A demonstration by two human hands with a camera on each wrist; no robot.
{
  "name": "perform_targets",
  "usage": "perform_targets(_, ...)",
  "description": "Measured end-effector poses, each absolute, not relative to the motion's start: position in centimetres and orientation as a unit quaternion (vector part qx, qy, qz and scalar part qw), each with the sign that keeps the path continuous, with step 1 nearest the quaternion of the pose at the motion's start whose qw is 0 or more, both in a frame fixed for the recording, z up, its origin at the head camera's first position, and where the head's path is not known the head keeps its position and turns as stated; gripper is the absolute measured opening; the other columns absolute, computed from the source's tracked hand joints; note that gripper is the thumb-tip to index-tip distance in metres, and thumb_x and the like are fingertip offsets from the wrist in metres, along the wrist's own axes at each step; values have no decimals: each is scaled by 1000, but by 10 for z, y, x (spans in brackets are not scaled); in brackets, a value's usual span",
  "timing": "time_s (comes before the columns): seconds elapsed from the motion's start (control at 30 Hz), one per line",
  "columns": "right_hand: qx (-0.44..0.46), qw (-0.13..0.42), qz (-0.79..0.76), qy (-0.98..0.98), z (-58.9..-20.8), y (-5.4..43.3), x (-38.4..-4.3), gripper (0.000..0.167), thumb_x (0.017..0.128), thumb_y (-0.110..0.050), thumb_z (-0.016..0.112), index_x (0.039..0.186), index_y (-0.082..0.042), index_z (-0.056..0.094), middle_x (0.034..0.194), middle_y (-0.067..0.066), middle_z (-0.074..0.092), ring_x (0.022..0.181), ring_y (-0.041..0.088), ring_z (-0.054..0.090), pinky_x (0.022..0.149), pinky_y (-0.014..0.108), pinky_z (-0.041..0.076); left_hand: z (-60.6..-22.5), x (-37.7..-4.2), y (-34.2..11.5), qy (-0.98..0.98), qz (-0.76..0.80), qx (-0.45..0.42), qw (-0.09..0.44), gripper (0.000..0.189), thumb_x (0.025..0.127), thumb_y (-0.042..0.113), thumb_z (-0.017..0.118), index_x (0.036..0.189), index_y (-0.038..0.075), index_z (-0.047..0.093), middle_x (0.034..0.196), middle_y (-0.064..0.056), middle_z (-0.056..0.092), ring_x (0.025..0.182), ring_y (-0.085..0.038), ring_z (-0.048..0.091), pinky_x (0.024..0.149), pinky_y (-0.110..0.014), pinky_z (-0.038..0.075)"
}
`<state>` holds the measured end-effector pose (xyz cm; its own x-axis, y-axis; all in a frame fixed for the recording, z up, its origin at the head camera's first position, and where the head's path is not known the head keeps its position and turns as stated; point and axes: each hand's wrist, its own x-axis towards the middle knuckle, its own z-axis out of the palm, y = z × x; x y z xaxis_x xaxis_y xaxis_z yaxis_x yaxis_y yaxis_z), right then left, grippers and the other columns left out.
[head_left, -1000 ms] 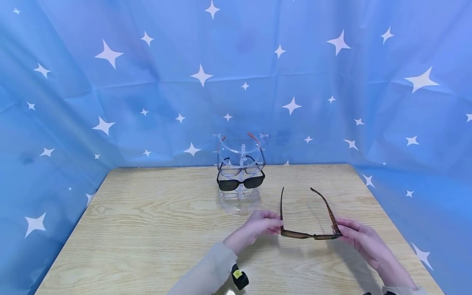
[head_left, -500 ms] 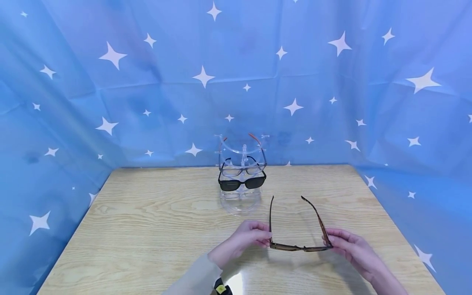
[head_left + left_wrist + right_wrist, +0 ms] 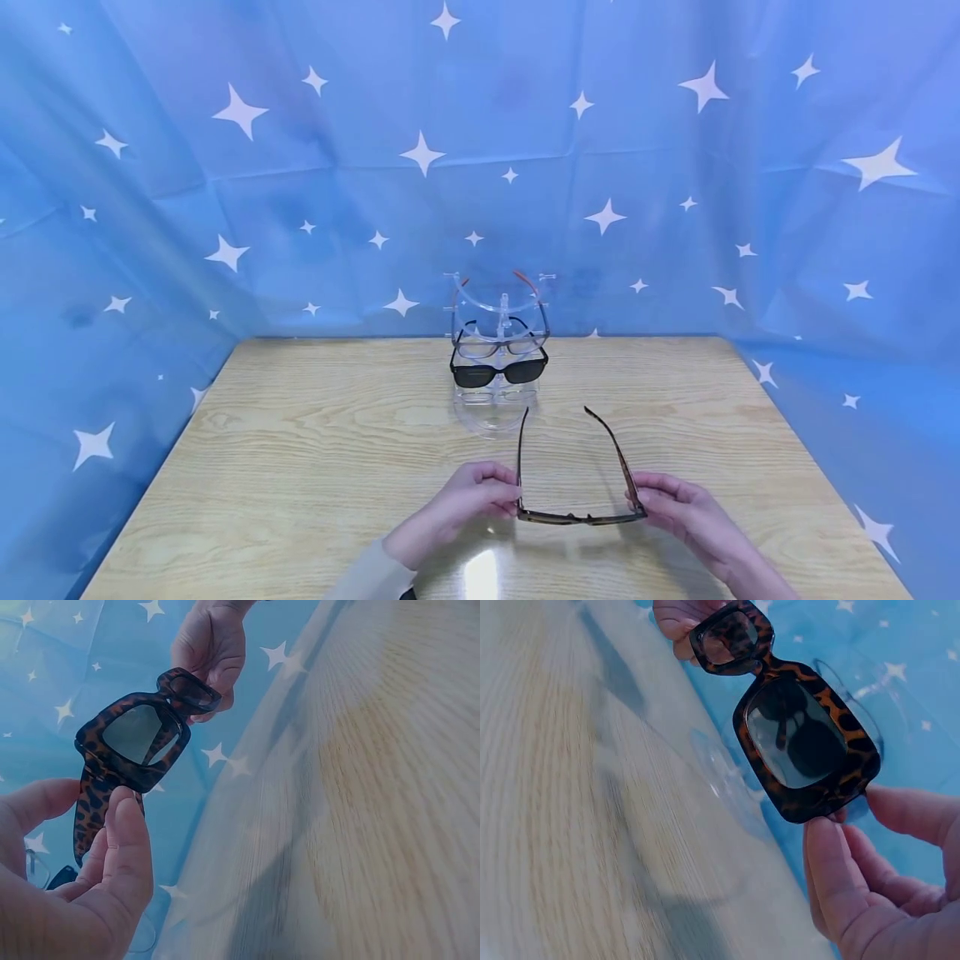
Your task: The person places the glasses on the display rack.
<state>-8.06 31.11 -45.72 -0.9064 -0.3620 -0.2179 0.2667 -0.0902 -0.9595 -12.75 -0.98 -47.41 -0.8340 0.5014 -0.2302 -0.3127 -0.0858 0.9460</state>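
Observation:
A pair of tortoiseshell sunglasses (image 3: 551, 518), temples unfolded and pointing away from me, is held above the table between both hands. My left hand (image 3: 472, 500) pinches it at the left hinge, with thumb and fingers on the wide patterned temple (image 3: 91, 802) in the left wrist view. At the other end my right hand (image 3: 686, 517) pinches the right hinge corner. The right wrist view shows the dark square lens (image 3: 799, 735) just beyond those fingertips. Shadows of the hands and sunglasses fall on the wood below.
A clear display stand (image 3: 503, 310) stands toward the table's back, beyond the hands. It bears black sunglasses (image 3: 475, 377) and, above them, clear-lensed glasses (image 3: 477, 350) with orange-red temple tips. A blue star-patterned curtain (image 3: 360, 200) hangs behind the wood-grain table (image 3: 300, 450).
Both hands have carried the tortoiseshell sunglasses leftward and nearer to me, keeping the same hold at the hinges. The stand and its eyewear have stayed in place.

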Motion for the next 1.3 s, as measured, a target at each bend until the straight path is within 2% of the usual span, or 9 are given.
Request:
perform_targets(0.4,-41,220,-720,657,-454,278,-86,24,94,-6,52,114,-14,61,104,-1,66,100,11,61,88,26,50,-470,-114,-46,626,724,69,281,31,81,4,65,103,-15,54,77,-6,63,65,-13,62,64,-22,55)
perform_targets(0.73,-76,233,-712,658,-445,256,-92,31,94,-6,52,124,4,52,106,0,65,100,12,61,88,26,50,-465,-107,-74,612,735,73,283,28,83,6,64,103,-12,54,81,-5,61,70,-14,61,65,-23,54)
perform_targets(0.87,-84,238,-713,654,-439,249,-94,31,94,-7,53,123,4,52,106,1,65,99,11,61,88,25,50,-455,-103,-82,603,741,74,286,28,83,6,64,103,-10,54,81,-5,62,71,-14,61,66,-23,54)
perform_targets(1.07,-114,237,-720,643,-429,242,-99,25,94,-5,53,119,-4,57,105,0,66,99,12,61,88,25,50,-441,-103,-90,601,743,72,285,29,82,8,66,103,-8,54,82,-3,62,72,-12,61,67,-23,54)
perform_targets(1.3,-116,222,-715,653,-416,237,-102,25,94,-4,52,119,-4,56,105,1,65,98,11,61,87,26,51,-427,-106,-96,598,748,94,272,20,84,6,64,100,-2,56,80,-1,62,72,-11,61,70,-26,55)
